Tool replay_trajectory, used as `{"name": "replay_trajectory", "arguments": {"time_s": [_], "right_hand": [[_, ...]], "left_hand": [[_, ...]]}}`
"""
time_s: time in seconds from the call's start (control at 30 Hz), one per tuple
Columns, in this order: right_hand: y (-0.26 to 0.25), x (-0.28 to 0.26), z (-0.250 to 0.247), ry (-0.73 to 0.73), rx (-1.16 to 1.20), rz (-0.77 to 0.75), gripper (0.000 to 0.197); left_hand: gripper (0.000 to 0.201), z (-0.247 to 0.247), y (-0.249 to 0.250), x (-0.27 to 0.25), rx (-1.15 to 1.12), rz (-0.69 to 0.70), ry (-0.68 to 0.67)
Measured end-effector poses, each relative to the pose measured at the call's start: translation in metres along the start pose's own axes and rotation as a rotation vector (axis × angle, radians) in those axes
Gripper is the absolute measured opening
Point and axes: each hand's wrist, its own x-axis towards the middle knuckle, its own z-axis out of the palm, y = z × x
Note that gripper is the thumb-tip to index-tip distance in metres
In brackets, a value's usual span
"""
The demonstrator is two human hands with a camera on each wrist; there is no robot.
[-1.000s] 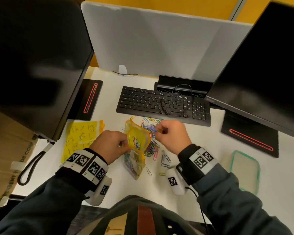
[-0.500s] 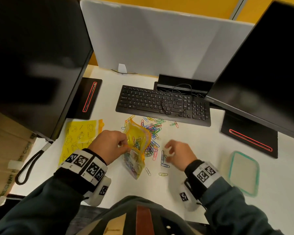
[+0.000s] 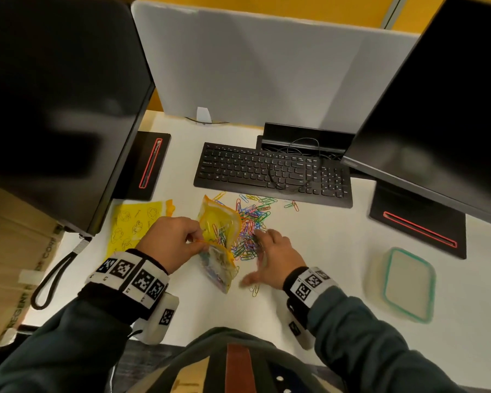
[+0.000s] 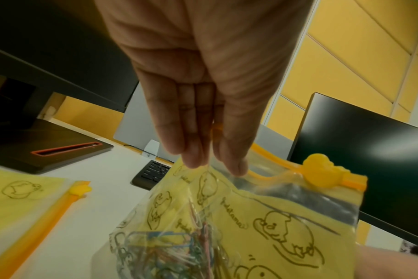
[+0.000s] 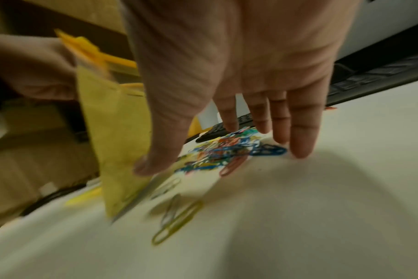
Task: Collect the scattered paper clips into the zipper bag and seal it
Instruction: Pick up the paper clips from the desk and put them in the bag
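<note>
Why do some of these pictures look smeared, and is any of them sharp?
Head view: the right hand and the teal-rimmed plastic container are motion-blurred; straight edges bow from the wide lens. Right wrist view: heavily smeared, the loose coloured paper clips streaked, a soft shadow on the white desk. Left wrist view: sharpest, the yellow printed zipper bag crisp.

From the head we look down on the counter (image 3: 318, 251); both wrist views sit close, sharing the zipper bag (image 4: 263, 217) toward 12 o'clock.
</note>
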Motion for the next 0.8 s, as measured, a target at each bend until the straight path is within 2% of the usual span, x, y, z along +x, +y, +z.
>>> {"name": "replay_trajectory", "arguments": {"time_s": [0.07, 0.13, 0.2, 0.3, 0.37, 0.53, 0.63, 0.8], "right_hand": [[-0.006, 0.0, 0.009, -0.033, -0.192, -0.021, 0.127], [-0.013, 0.005, 0.016, -0.011, -0.261, -0.022, 0.122], [-0.018, 0.013, 0.018, 0.04, -0.189, -0.004, 0.1], [-0.021, 0.025, 0.015, 0.162, -0.146, -0.053, 0.049], [-0.02, 0.03, 0.012, 0.202, -0.143, -0.08, 0.032], [-0.012, 0.03, 0.003, 0.245, -0.102, -0.098, 0.027], [-0.006, 0.023, -0.007, 0.274, -0.02, -0.045, 0.027], [-0.009, 0.002, -0.038, 0.446, 0.247, 0.031, 0.022]], "left_hand": [[0.02, -0.002, -0.001, -0.002, -0.002, -0.009, 0.0], [0.027, -0.004, -0.001, -0.004, -0.023, -0.011, 0.009], [0.034, -0.005, -0.002, -0.006, -0.036, -0.012, 0.029], [0.031, -0.007, -0.002, -0.01, -0.041, -0.021, 0.036], [0.028, -0.007, -0.003, -0.011, -0.045, -0.029, 0.039], [0.018, -0.005, -0.005, -0.014, -0.046, -0.042, 0.025], [0.012, -0.004, -0.005, -0.013, -0.034, -0.029, 0.018], [0.011, -0.003, -0.001, -0.008, -0.016, 0.0, 0.015]]}}
